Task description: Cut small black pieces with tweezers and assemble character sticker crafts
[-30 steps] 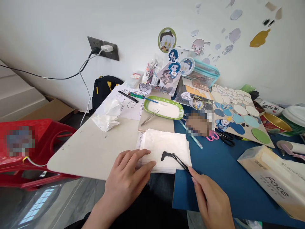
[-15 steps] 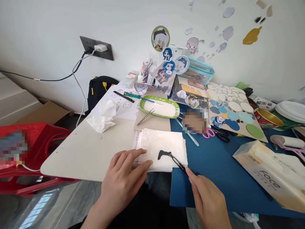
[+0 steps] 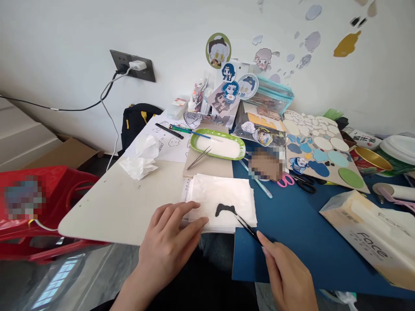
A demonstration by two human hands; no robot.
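Observation:
A stack of white tissues lies at the front of the table, with a small black curved cutout on top. My right hand pinches a pair of dark tweezers; their tips are at the right end of the cutout. My left hand rests with spread fingers on the left edge of the tissue stack, thumb and index fingertips on it. Behind the stack, a second pair of tweezers leans on a green-rimmed tray with a white inside.
Crumpled tissue sits on the left. On the right are a tissue pack, pink-handled scissors, a pale blue pen and a board of coloured cutouts. A red stool stands beyond the left edge.
The tweezers in my right hand have drawn back slightly right and down, so their tips are at the cutout's end rather than over it. My left hand stays almost still.

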